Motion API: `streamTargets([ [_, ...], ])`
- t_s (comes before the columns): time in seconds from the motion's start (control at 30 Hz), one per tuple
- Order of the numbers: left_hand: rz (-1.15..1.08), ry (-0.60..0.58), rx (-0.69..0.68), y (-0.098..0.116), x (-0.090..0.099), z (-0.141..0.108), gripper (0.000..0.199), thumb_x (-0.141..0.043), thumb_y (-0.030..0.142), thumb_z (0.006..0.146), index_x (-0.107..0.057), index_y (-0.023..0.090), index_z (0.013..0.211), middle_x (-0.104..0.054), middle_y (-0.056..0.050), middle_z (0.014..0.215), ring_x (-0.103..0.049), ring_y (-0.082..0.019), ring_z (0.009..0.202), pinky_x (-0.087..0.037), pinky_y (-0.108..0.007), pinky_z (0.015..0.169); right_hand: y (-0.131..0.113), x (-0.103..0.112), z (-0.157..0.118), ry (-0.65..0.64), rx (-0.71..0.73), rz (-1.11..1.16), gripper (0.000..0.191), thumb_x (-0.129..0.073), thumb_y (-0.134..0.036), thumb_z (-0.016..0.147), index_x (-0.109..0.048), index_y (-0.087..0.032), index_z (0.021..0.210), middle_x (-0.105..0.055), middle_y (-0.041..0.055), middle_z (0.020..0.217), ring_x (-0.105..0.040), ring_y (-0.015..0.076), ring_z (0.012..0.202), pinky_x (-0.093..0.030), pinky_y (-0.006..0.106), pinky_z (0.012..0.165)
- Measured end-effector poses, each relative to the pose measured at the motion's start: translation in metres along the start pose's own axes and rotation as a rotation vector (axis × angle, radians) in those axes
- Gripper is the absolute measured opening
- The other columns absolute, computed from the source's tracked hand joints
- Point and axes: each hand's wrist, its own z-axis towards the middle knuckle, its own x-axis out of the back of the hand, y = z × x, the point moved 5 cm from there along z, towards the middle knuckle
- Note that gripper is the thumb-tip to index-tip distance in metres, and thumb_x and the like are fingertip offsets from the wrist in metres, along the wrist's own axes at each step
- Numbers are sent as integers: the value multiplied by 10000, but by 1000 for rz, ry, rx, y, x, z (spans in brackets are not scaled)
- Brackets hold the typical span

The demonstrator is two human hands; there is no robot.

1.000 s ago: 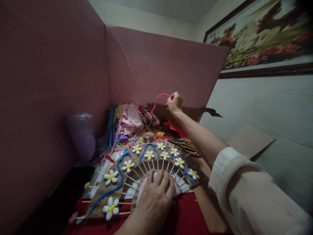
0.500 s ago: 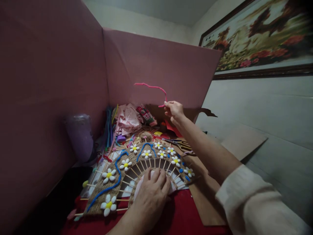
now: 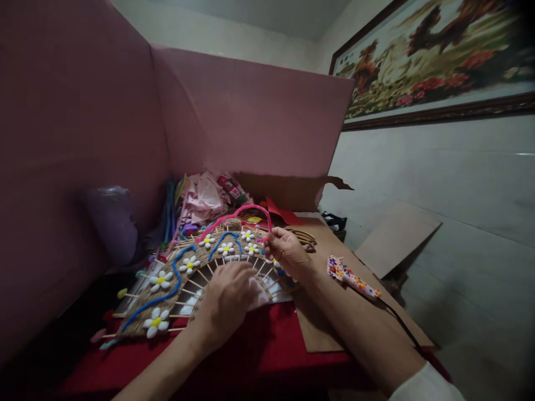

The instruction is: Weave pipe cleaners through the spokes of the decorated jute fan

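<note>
Red cloth (image 3: 267,345) under both hands. Left hand (image 3: 229,298) over fan's inner arc, fingers bent, can't tell if gripping. Right hand (image 3: 288,253) closed, pinching pink fuzzy strip (image 3: 251,206), which arcs up and left from fingertips over fan's upper edge. Twine-and-stick fan (image 3: 140,323) beneath and left of left hand, white-petal flowers and blue strips on it. Cardboard (image 3: 317,328) below right forearm; patterned glue gun (image 3: 353,278), corded, right of right hand. Scissors (image 3: 307,238) just beyond right hand. Crumpled pink cloth (image 3: 204,197) beyond both; pink panel (image 3: 251,117) farther back.
</note>
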Motion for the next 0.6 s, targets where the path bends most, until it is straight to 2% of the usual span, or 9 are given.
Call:
streamTargets([
  [0.07, -203, 108, 174, -9, 4, 15, 166, -519, 230, 841, -632, 161, 940, -670, -73, 915, -605, -183, 827, -471, -336, 752, 8, 5, -5, -2, 7, 53, 271, -766, -333, 642, -545, -181, 681, -568, -27, 611, -513, 75, 510, -400, 175, 445],
  [0.13, -469, 132, 331, -18, -1, 30, 170, -569, 283, 808, -652, 144, 860, -667, -42, 754, -593, -145, 649, -463, -260, 592, 13, 8, -9, 9, 16, 98, 255, -762, -322, 651, -554, -183, 701, -572, -26, 630, -517, 74, 520, -408, 175, 451],
  [0.2, -735, 138, 402, -20, -11, 45, 179, -642, 303, 745, -659, 128, 781, -628, -9, 623, -530, -102, 516, -406, -210, 480, 16, 8, -12, 31, 25, 142, 245, -757, -318, 658, -562, -186, 726, -576, -26, 650, -522, 74, 531, -417, 174, 462],
  [0.3, -979, 151, 464, -20, -22, 59, 216, -706, 320, 677, -652, 115, 718, -591, 13, 534, -459, -68, 424, -340, -183, 410, 20, 7, -13, 57, 33, 187, 253, -758, -309, 655, -563, -175, 746, -580, -22, 653, -522, 73, 541, -423, 172, 476],
  [0.43, -1060, 165, 468, -23, -27, 61, 232, -727, 328, 653, -631, 124, 711, -559, 32, 501, -431, -60, 393, -322, -179, 388, 24, 5, -14, 84, 33, 201, 258, -743, -294, 661, -535, -164, 740, -589, -21, 633, -525, 76, 532, -419, 177, 481],
  [0.6, -1070, 101, 423, -33, -34, 49, 243, -704, 345, 689, -581, 138, 662, -512, 48, 488, -422, -54, 408, -335, -171, 404, 22, 9, -15, 150, 51, 127, 232, -711, -260, 673, -539, -162, 792, -580, -32, 669, -489, 56, 518, -346, 141, 420],
])
